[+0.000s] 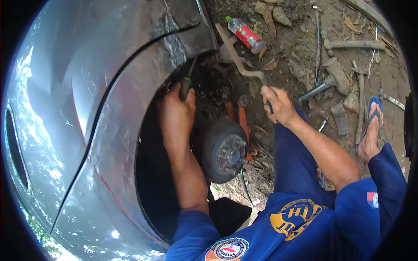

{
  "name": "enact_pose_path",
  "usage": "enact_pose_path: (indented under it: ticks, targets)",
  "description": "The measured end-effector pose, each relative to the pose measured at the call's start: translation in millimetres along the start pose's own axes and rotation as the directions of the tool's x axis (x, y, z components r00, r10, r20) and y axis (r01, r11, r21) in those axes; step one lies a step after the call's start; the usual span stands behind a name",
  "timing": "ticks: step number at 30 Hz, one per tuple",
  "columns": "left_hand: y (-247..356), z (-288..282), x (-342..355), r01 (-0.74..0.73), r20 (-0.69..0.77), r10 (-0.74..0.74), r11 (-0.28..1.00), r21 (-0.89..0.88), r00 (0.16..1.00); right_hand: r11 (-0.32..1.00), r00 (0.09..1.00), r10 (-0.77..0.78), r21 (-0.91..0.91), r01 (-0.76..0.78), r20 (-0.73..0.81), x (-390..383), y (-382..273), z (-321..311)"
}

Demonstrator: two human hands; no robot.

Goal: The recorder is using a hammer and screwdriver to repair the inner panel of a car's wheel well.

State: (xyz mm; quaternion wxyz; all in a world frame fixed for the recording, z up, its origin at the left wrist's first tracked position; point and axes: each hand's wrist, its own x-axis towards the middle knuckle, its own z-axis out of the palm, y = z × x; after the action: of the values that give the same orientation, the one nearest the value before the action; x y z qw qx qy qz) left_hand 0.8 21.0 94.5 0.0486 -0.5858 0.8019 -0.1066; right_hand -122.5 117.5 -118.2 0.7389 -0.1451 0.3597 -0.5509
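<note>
My left hand (pixel 177 114) reaches into the wheel arch of a grey car body panel (pixel 117 130). Its fingers wrap the dark handle of a screwdriver-like tool (pixel 186 88), whose thin metal shaft points up to the arch's ragged upper edge. I cannot tell whether the tip touches the metal. My right hand (pixel 279 105) grips a cranked flat metal bar (pixel 237 56) by its green handle, out to the right of the arch. The bar's long flat end slants up and left, near the panel's corner. Below my left hand's tool sits a bare brake drum (pixel 224 150) with studs.
An orange jack (pixel 243 119) stands beside the drum. On the dirt lie a plastic bottle (pixel 247 35) with a red label, a heavy hammer (pixel 337 76), a smaller hammer (pixel 360 82), a flat metal piece (pixel 340 119) and dry leaves. My sandalled foot (pixel 372 124) rests at the right.
</note>
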Motion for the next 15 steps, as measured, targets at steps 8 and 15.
enact_pose_path:
  ticks: [8,15]
  targets:
    - [44,-5,10,0.099,0.068,-0.119,0.964,0.247,0.991,0.997,0.998,-0.062,-0.053,0.061,-0.023,-9,-1,5]
    - [22,-8,14,0.038,0.131,-0.033,0.998,-0.041,0.991,0.996,0.996,-0.083,-0.036,0.084,0.017,-22,-17,0]
